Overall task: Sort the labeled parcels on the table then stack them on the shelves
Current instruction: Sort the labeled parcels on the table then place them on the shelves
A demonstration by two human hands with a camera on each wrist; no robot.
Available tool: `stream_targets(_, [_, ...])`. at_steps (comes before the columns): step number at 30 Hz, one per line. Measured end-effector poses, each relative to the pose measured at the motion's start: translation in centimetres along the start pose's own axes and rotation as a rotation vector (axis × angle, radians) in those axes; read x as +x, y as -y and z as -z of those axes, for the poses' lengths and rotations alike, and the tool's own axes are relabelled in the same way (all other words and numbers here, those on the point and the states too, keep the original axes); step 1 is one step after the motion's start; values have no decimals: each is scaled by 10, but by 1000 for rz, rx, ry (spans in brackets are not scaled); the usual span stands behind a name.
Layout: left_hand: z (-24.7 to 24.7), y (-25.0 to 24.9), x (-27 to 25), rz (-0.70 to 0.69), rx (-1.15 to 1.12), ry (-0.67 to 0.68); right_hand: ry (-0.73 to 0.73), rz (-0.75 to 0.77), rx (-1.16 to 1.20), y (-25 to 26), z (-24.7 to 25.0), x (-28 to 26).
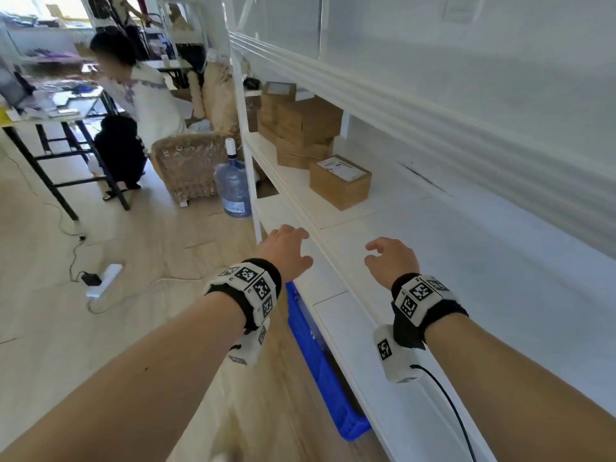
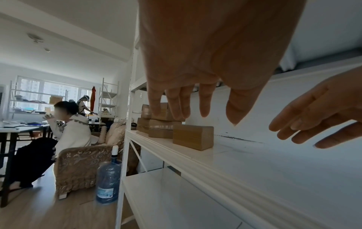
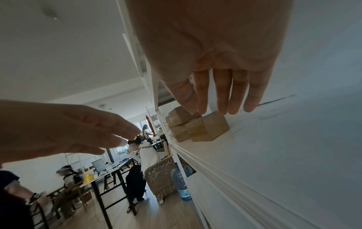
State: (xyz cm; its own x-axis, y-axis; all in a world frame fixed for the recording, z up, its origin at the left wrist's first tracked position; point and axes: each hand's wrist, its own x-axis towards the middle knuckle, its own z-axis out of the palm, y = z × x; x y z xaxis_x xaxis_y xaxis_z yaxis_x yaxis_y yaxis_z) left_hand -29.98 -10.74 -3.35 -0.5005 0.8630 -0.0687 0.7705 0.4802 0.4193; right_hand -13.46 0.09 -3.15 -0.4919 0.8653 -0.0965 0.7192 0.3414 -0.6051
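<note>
Two bare forearms reach forward, each wearing a black wrist strap with white marker blocks. The left hand (image 1: pixel 287 249) hovers palm down just off the front edge of a white metal shelf (image 1: pixel 433 248), fingers loosely spread and holding nothing. The right hand (image 1: pixel 390 260) hovers palm down over the same shelf surface, fingers relaxed and slightly bent, also holding nothing. The two hands are near each other but apart.

Under the shelf, close to the person, one blue plastic bin (image 1: pixel 325 368) sits on the pale wooden floor.

Farther along the same shelf stands one brown cardboard parcel with a white printed label on top (image 1: pixel 340 181), by itself and apart from the others. Just behind it is a stack of plain brown cardboard parcels (image 1: pixel 305 128), at least five, piled two or three high; the exact count cannot be told because some hide others.

On the floor beyond the shelf post stands one clear blue water jug (image 1: pixel 233 190) with a white pump on top. Next to it is one beige patterned armchair (image 1: pixel 190 165). Beyond that, one person in a white top (image 1: pixel 146 101) sits beside a black-legged table (image 1: pixel 50 121) strewn with small items. One white power strip (image 1: pixel 105 280) lies on the floor with cables running from it.
</note>
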Motion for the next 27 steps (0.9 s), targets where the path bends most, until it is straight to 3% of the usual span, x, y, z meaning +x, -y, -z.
stream_targets(4, [8,27,59,-21,-39,-59,-32,-66,16,20,-20,51])
stream_targets(14, [64,92,203,-101,-82,-42,-203,-310,90,83,-47,170])
stream_targets(21, [52,90,270,-19,-368,160,-290,-440,95,84,-41,220])
stream_targets(27, [42,74,332,-10,-424,252,-347,-441,98,77,-27,266])
